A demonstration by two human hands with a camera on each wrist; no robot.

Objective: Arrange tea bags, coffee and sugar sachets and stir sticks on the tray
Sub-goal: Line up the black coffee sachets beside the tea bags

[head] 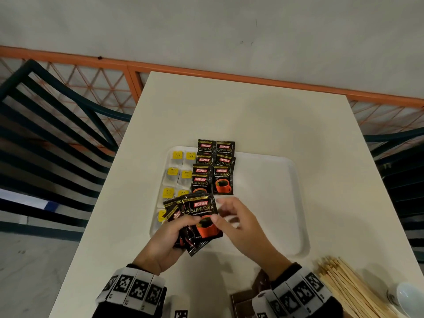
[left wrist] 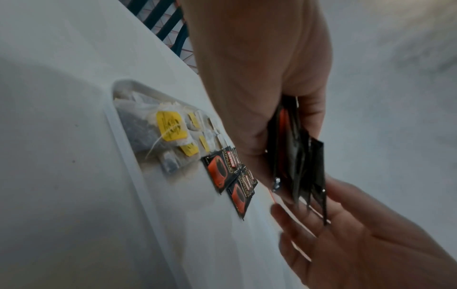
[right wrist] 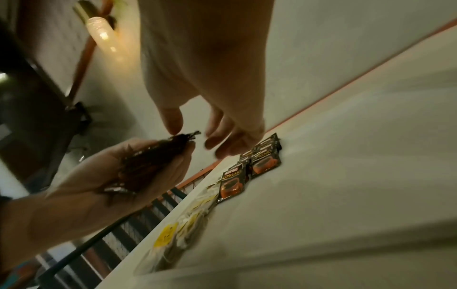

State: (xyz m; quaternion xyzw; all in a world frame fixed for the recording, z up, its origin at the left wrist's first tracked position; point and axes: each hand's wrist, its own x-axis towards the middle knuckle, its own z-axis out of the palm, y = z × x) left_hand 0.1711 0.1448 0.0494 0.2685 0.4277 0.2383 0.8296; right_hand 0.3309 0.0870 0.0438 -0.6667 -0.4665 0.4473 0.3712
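Several black coffee sachets (head: 199, 222), fanned like cards, sit in the left hand (head: 164, 239), whose fingers and thumb curl around their lower halves just above the near left corner of the white tray (head: 296, 203). Each sachet is glossy black with a red brand label, gold lettering and an orange cup of coffee printed low on the front. The right hand (head: 241, 222) is beside the fan, its thumb touching the right edge of the front sachet and its other fingers loosely spread behind; from the right wrist view those fingers hang apart and grip nothing.

On the tray, more of the same sachets (head: 214, 167) lie flat in two overlapping columns running from the far edge toward the middle, fronts up. To their left lie tea bags (head: 176, 171) in two columns, pale paper pouches with dark tea inside and square yellow tags.

On the cream surface (head: 229, 111), at the near right, lies a loose bundle of pale wooden stir sticks (head: 351, 288), off the tray. A white cup (head: 407, 297) stands just right of them.
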